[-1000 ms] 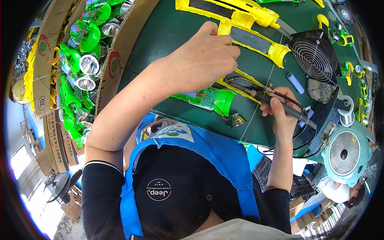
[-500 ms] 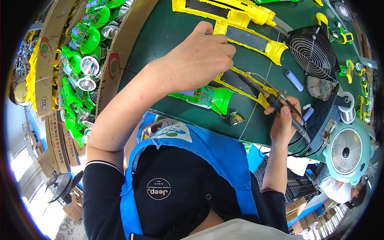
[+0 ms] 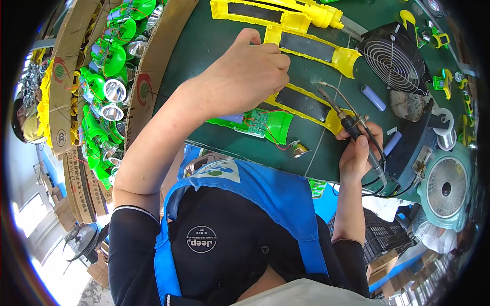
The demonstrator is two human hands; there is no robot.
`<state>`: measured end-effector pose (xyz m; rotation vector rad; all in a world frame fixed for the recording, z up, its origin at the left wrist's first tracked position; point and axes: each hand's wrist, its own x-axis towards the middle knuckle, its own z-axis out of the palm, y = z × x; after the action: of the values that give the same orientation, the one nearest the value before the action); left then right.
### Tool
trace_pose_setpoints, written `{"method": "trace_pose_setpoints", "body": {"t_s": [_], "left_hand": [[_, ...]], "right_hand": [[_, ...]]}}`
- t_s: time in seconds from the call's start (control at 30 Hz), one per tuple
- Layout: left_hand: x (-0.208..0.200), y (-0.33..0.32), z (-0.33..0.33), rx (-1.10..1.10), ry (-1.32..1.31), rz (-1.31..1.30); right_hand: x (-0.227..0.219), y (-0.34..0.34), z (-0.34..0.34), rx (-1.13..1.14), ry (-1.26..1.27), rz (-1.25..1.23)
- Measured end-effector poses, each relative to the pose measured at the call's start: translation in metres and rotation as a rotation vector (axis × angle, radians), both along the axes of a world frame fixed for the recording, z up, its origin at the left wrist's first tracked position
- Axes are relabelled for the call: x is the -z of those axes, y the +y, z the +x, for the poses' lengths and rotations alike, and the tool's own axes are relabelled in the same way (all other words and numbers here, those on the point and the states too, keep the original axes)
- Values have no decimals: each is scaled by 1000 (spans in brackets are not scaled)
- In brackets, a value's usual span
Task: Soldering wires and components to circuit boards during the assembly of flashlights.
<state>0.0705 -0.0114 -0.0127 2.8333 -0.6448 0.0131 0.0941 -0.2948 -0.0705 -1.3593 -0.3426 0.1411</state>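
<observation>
My right hand is wrapped around a soldering iron with a thin curved metal tube along its tip. The iron's tip points up and left, just above the lower yellow half-casing, which has a dark strip inside. Over the left end of the yellow casings, my left hand is closed with curled fingers; what they pinch is hidden. Beyond it lies another yellow half-casing. Below my left hand rests a green half-casing with a circuit board and red wires, beside a small reflector.
A cardboard box of green lamp bodies and reflectors stands at left. On the right are a black fan, a purple battery cell, a stone, a solder spool and a pale green fan. More yellow casings lie farther off.
The soldering iron's tip has drawn back to the right, away from my left hand, and shows more fully. My left hand keeps its closed pose. The whole view has shifted slightly.
</observation>
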Motion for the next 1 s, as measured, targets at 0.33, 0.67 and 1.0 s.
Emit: {"method": "trace_pose_setpoints", "body": {"t_s": [0.33,0.67,1.0], "left_hand": [[-26,-2,-12,-130,68,-318],[-8,-24,-30,-114,36,-322],[19,-63,-42,-258,-287,-281]], "right_hand": [[3,0,3,43,-48,21],[-1,9,9,187,-249,-13],[-2,53,-18,-2,56,242]]}}
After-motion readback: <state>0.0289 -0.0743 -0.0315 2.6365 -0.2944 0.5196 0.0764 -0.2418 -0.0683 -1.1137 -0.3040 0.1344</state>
